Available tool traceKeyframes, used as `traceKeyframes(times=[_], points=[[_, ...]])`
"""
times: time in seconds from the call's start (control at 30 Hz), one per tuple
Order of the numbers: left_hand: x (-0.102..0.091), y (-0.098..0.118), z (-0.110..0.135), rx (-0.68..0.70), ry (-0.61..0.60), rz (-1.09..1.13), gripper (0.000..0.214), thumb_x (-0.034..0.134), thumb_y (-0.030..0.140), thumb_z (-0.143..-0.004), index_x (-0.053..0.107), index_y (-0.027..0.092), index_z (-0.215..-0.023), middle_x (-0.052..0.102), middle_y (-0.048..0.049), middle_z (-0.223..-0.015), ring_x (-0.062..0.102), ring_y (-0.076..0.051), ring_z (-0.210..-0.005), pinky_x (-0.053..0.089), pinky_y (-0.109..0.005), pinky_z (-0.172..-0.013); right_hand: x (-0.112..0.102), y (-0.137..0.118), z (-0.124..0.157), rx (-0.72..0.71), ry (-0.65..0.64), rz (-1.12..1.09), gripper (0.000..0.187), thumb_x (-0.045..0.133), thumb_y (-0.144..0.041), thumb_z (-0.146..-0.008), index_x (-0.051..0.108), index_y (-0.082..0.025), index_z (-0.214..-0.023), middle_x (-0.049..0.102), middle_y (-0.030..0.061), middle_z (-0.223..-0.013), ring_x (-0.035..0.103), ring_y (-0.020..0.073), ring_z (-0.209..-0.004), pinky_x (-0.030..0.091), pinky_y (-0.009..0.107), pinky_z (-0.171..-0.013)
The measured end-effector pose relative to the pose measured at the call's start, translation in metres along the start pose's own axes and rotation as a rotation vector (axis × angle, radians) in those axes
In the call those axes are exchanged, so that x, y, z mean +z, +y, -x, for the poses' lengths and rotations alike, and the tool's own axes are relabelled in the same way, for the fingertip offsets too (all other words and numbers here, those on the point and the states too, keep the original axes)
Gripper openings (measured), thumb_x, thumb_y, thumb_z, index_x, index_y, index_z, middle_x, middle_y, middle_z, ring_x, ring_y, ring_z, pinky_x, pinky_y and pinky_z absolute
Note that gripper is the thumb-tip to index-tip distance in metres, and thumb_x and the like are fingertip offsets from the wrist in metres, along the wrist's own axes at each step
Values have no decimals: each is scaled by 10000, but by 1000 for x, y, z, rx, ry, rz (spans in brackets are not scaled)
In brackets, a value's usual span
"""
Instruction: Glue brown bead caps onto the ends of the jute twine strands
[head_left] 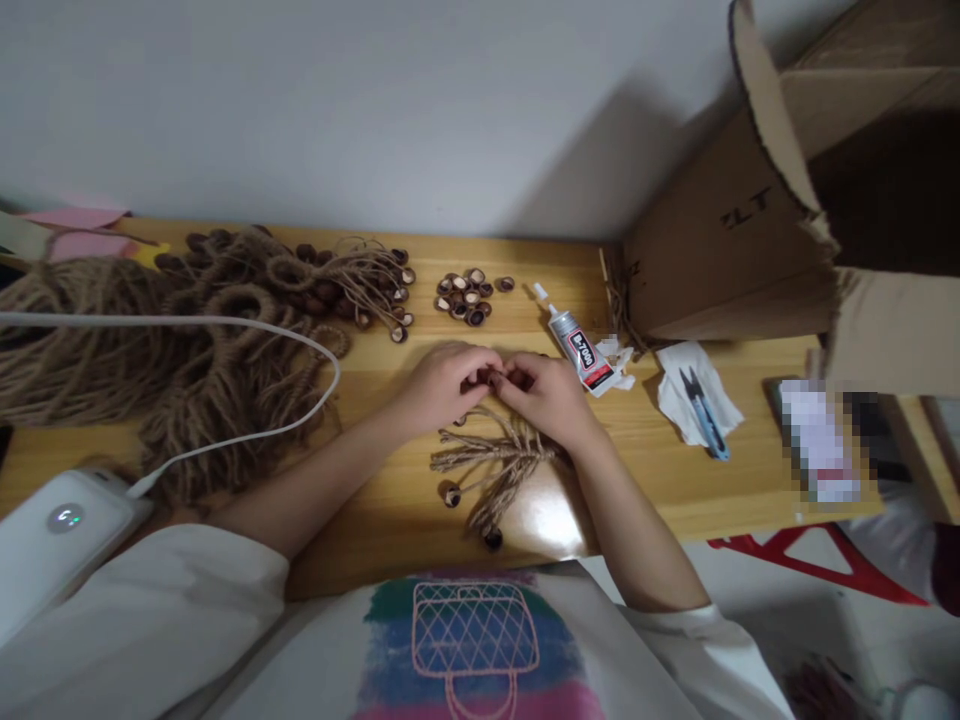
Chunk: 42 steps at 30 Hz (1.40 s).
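My left hand (450, 385) and my right hand (541, 395) meet at the fingertips over the middle of the table. Both are closed in a pinch around a small dark brown cap (494, 378), mostly hidden by the fingers. Just below them lies a branching piece of jute twine (517, 456), partly beneath my right wrist. Small round brown caps, like acorn caps, sit at some of its strand ends, one of them a cap (451, 495) on the left. Beyond my hands is a loose cluster of brown caps (465, 297), several showing pale insides.
Bundled jute cords (225, 350) with caps cover the left side, crossed by a white cable from a power bank (71, 540). At right are a B-7000 glue tube (581, 350), thread snips (703, 415) on tissue (675, 385), a phone (817, 440) and a cardboard box (705, 250).
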<state>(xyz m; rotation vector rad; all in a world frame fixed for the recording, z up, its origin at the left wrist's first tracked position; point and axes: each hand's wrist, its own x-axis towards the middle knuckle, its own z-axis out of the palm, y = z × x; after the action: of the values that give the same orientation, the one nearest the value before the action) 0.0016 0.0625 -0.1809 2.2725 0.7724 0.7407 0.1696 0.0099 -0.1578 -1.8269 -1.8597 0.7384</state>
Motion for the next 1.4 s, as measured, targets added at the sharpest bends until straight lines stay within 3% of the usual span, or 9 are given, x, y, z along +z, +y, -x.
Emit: traceKeyframes(times=[1.4], points=[[3,-1,-1,-10,4,-3,255,627,11,-709,629,174,-905,642,16,-751,562,-124,-666,440,-267,-684,0,-4,0,57,6,-3,192,604,-327,-788,611,-167,-682,580,-4,-587,497,113,-546,301,213,-539]])
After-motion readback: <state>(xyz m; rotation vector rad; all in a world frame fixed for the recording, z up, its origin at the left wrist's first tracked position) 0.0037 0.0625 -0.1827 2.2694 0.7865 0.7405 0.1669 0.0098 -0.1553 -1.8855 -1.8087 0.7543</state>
